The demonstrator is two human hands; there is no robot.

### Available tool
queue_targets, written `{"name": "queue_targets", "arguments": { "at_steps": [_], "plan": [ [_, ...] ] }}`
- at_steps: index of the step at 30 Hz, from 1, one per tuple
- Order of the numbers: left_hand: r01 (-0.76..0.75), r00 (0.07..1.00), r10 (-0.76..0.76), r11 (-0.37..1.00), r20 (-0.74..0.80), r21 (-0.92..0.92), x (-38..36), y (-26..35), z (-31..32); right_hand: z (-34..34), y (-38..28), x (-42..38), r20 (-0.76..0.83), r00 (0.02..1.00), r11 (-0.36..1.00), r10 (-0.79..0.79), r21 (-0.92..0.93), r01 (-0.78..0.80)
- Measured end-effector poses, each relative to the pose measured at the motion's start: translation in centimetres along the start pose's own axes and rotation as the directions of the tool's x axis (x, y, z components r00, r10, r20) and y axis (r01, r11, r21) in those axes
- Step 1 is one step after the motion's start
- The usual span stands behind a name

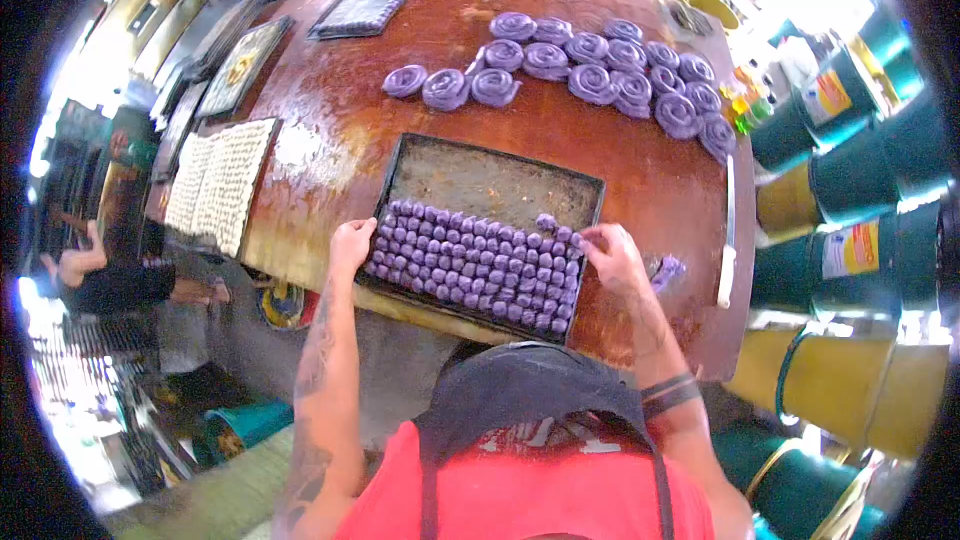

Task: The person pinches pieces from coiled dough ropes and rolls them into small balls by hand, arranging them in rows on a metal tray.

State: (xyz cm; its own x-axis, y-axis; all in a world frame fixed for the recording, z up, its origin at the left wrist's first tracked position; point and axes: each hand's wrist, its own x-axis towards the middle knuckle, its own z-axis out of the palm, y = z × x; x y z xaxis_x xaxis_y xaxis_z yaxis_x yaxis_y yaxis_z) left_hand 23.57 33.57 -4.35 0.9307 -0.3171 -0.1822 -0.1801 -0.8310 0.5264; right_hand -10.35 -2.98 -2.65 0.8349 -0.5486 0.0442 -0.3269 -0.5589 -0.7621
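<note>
In the head view, a dark rectangular baking tray [490, 177] lies on the wooden table in front of me. Tight rows of small purple dough balls [470, 258] cover its near half, while the far half shows bare, stained metal. My left hand [351, 244] is closed on the tray's left rim. At the right end of the farthest row, my right hand [616, 258] pinches a purple dough ball [578, 240] between thumb and fingers. A loose dough piece [546, 223] sits just beyond that row. To the right of my right hand lies a purple dough scrap [668, 272].
Several purple dough coils [546, 61] lie across the table's far side. A long white-handled knife [728, 250] rests near the right edge. Trays of pale dough pieces [222, 180] and purple ones [372, 0] stand left and back. Another person's hand [82, 258] shows at left; green buckets [860, 175] stand right.
</note>
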Motion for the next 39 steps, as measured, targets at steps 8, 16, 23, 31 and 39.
{"name": "queue_targets", "arguments": {
  "at_steps": [8,16,23,31,39],
  "plan": [
    [-0.085,0.996,0.087,0.949,-0.009,-0.305,-4.7,-1.0,0.9,-10.0,-1.5,-7.7,0.401,0.873,0.948,0.278,0.034,-0.317],
    [-0.081,0.991,0.032,0.922,-0.132,-0.380,-3.0,-5.6,1.2,-7.2,5.5,-26.5,0.749,0.352,0.809,0.561,-0.404,-0.427],
    [-0.122,0.990,0.100,0.964,-0.104,-0.238,-1.7,-2.0,0.5,3.4,10.6,-40.6,0.635,0.689,0.904,0.349,-0.037,-0.425],
    [-0.034,0.999,0.031,0.953,-0.013,-0.302,-2.3,0.1,0.6,5.0,9.7,-39.3,0.585,0.732,0.863,0.350,0.101,-0.494],
    [-0.130,0.984,0.165,0.924,0.067,-0.360,-0.4,-1.6,0.9,6.3,6.6,-38.9,0.623,0.603,0.756,0.499,0.027,-0.654]
  ]
}}
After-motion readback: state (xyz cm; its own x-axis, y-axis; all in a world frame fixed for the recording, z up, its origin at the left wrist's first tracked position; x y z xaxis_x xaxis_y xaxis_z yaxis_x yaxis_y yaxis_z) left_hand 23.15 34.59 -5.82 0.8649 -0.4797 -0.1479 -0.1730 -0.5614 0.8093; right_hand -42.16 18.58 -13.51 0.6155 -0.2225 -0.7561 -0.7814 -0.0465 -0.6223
